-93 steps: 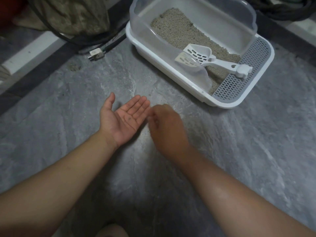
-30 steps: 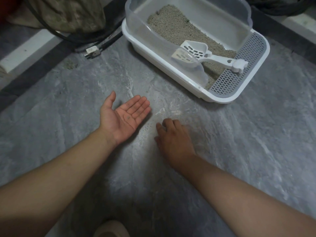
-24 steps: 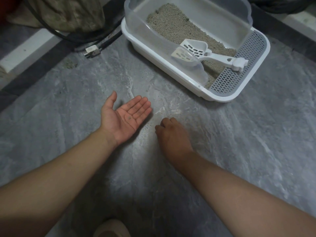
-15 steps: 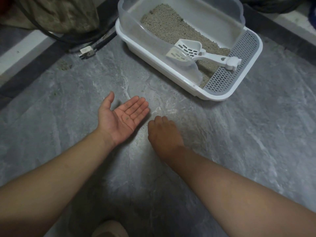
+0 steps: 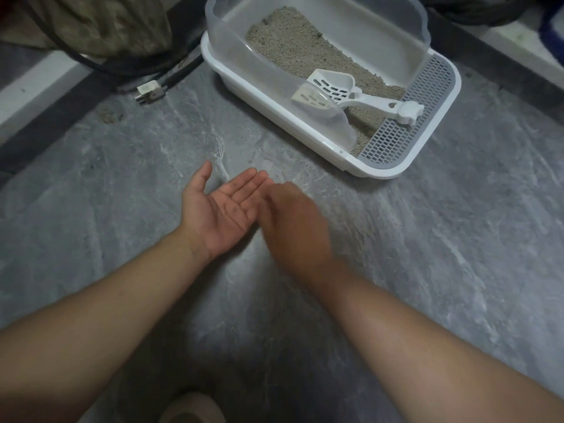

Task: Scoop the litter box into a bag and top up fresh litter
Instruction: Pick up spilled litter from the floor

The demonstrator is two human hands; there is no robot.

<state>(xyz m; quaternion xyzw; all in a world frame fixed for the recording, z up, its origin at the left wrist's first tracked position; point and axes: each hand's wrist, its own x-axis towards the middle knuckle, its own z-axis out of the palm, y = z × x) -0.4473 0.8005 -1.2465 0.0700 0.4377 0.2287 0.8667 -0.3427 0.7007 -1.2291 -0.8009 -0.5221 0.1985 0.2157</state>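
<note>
Left hand [image 5: 219, 213] lies palm-up, fingers straight; blurred right hand [image 5: 294, 222] overlaps its fingertips, grip unclear. Litter box [image 5: 433, 148] at 1 o'clock.

Home floor: cat litter box [image 5: 351, 160] on grey stone-look flooring [image 5: 457, 239], power plug [image 5: 149, 92] nearby

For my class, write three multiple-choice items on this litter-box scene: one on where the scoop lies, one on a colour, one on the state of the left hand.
1. Where is the scoop?
A. On the floor
B. In the litter box
C. In a hand

2. What colour is the grid step at the box's end?
A. Grey
B. Red
C. Green

3. How is the left hand?
A. Clenched in a fist
B. Gripping the scoop
C. Open, palm up

Key: 1 B, its head rests on the litter; 2 A, the grid is grey inside a white rim; 3 C, its fingers are straight, holding nothing sizeable.
</note>
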